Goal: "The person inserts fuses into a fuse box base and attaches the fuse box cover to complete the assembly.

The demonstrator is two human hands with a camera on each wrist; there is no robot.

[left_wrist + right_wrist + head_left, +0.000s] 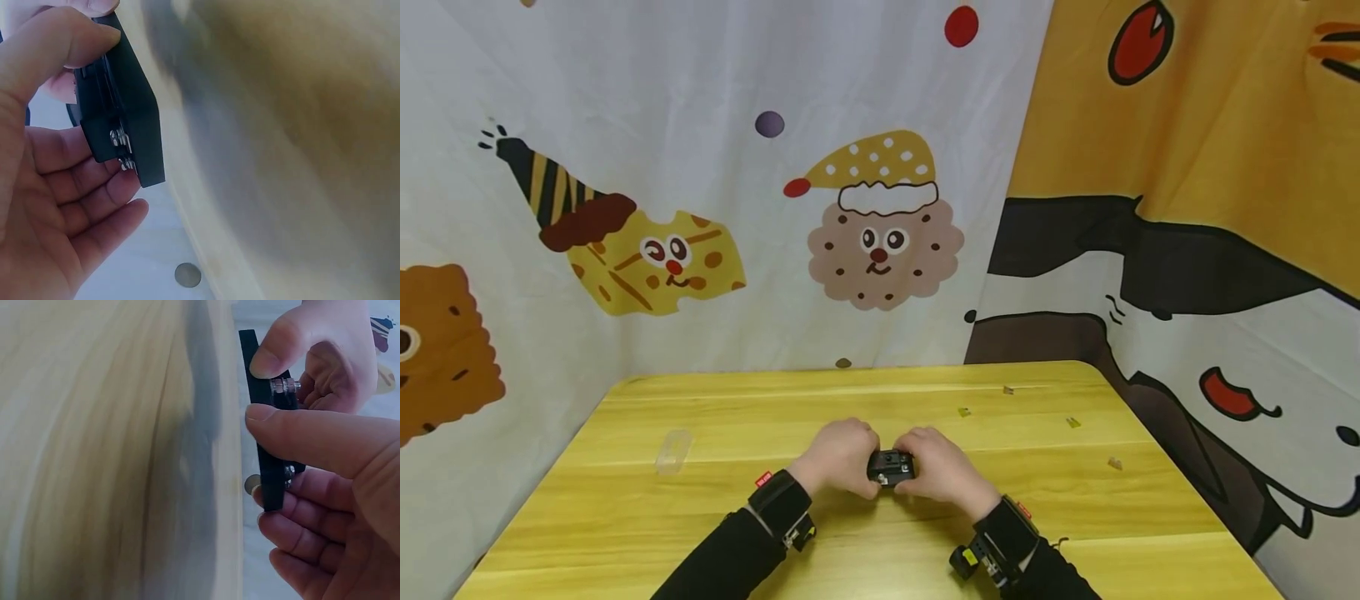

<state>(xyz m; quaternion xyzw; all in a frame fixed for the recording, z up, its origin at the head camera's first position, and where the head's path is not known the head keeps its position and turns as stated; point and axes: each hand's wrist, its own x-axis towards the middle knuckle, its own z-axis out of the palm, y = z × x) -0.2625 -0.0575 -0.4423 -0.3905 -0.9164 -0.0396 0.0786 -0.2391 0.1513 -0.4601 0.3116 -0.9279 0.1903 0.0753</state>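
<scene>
Between the two hands, just above the table's middle in the head view, is a small black block (891,468) with a flat base. Silvery screw terminals (119,137) stick out of its stepped side. My left hand (841,454) pinches one end, thumb on one face and fingers behind. The other end is held by my right hand (946,471), whose thumb (287,428) lies across the base's edge in the right wrist view. Both wrist views show the block (270,481) from its narrow side. The fingers cover part of it, and its exact kind cannot be told.
The yellow wood-grain table (760,417) spreads around both hands. A clear rectangular patch (673,452) lies on it at the left. Several small scraps (1072,422) are scattered toward the right. Behind hangs a printed white curtain (700,100), with an orange one (1075,150) at the right.
</scene>
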